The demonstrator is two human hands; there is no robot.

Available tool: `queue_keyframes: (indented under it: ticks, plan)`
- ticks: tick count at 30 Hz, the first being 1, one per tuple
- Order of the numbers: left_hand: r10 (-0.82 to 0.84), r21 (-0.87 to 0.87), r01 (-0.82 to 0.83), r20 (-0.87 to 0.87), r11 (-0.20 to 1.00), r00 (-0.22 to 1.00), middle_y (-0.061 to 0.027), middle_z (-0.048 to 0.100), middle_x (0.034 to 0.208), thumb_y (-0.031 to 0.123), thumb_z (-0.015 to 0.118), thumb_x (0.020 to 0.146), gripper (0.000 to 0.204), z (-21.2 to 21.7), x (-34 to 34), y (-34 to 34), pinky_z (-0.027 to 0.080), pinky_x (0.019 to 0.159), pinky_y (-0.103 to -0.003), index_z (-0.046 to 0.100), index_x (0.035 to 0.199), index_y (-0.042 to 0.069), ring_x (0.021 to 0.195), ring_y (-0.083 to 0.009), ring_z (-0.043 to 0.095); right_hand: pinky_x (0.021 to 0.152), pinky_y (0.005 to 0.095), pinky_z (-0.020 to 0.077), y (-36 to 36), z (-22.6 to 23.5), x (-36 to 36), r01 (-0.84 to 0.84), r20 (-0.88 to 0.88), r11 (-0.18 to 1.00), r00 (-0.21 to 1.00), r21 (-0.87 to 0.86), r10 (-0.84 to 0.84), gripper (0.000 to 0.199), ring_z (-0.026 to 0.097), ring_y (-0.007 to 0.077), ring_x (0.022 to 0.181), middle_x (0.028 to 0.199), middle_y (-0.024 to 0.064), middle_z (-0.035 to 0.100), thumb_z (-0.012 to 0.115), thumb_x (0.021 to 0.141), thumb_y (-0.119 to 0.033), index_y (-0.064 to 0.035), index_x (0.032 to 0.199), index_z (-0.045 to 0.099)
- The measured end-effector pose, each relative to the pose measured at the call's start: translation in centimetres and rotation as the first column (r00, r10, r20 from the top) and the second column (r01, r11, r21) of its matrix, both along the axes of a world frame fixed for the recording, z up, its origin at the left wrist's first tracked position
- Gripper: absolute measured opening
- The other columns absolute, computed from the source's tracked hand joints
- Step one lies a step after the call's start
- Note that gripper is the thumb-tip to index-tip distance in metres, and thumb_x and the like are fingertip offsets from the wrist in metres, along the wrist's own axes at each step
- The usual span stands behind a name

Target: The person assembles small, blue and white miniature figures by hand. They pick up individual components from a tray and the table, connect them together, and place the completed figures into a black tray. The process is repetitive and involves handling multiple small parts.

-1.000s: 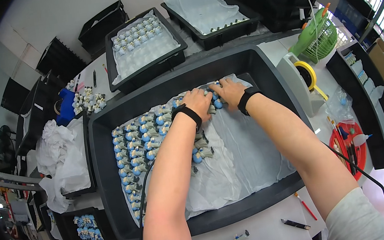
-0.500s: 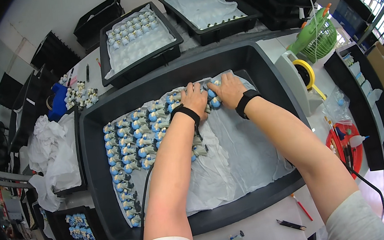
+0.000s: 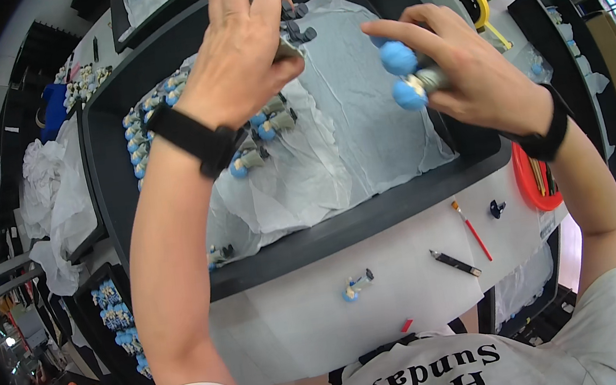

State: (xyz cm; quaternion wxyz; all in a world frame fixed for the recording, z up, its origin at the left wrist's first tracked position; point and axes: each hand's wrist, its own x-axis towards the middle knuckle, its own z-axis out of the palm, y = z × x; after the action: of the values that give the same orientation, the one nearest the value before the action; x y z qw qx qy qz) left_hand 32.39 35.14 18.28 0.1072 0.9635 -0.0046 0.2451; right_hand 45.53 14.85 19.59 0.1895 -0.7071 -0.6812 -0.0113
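**Figurines held over the tray**

Blue-headed figurines (image 3: pixel 410 93) sit clasped in the right hand (image 3: pixel 473 68), over the tray's (image 3: pixel 373 221) right side; the left hand (image 3: pixel 240 47) curls round others, mostly hidden, farther left. The step seems to be handling small batches; next calls for gentle fingers. Rumpled liner (image 3: pixel 374 107) may snag. Nearer, on the counter (image 3: pixel 279 334): brush (image 3: pixel 472 230), pen (image 3: pixel 455 262).

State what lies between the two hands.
The head view shows white sheeting between left hand and right hand, with blue-headed figurines in the right and grey figurine feet beside the left.
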Motion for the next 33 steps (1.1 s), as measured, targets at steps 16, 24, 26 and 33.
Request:
queue_keyframes:
  ticks: [16,24,26,33]
  plan:
    - [0.156,-0.049,-0.315,-0.789,0.948,0.594,-0.0218,0.035,0.112,0.014,0.072,0.054,0.044,-9.5,-24.2,-18.7,0.041,0.075,-0.039,0.048,0.087,-0.001,0.113,-0.0360,0.032,0.071,0.0322,0.0391,-13.8,-12.3,-16.4,-0.071,-0.061,0.934,0.997,-0.350,0.052,0.053,0.047,0.0276,0.085,0.112,0.0212,0.042,0.053,0.070,-0.010,-0.0176,0.122,0.044]
    - [0.046,-0.298,-0.330,-0.677,0.896,0.735,-0.0218,0.041,0.115,0.034,0.070,0.065,0.053,-1.4,-21.9,-14.8,0.040,0.077,-0.042,0.049,0.100,-0.001,0.108,-0.0348,0.039,0.073,0.0337,0.0424,-10.4,-3.4,-13.4,-0.299,-0.333,0.813,0.933,-0.499,0.139,0.063,0.052,0.0266,0.094,0.105,0.0135,0.052,0.068,0.062,-0.025,-0.0117,0.119,0.044]
    - [0.131,-0.272,-0.357,-0.603,0.894,0.787,-0.0175,0.049,0.108,0.030,0.069,0.067,0.049,2.3,-19.8,-11.1,0.039,0.080,-0.040,0.049,0.100,0.000,0.103,-0.0318,0.045,0.067,0.0336,0.0431,-7.5,0.3,-11.4,-0.202,-0.234,0.905,0.965,-0.374,0.118,0.049,0.055,0.0223,0.087,0.088,0.0074,0.057,0.066,0.066,-0.019,-0.0067,0.110,0.048]
    - [0.378,0.145,-0.364,-0.576,0.920,0.724,-0.0114,0.054,0.103,0.027,0.073,0.062,0.054,2.0,-11.4,1.1,0.038,0.082,-0.040,0.049,0.105,0.005,0.101,-0.0274,0.048,0.061,0.0389,0.0462,6.7,0.6,-6.2,-0.092,0.062,0.995,0.994,-0.040,0.095,0.026,0.057,0.0285,0.072,0.071,0.0108,0.057,0.063,0.063,-0.008,-0.0038,0.088,0.053]
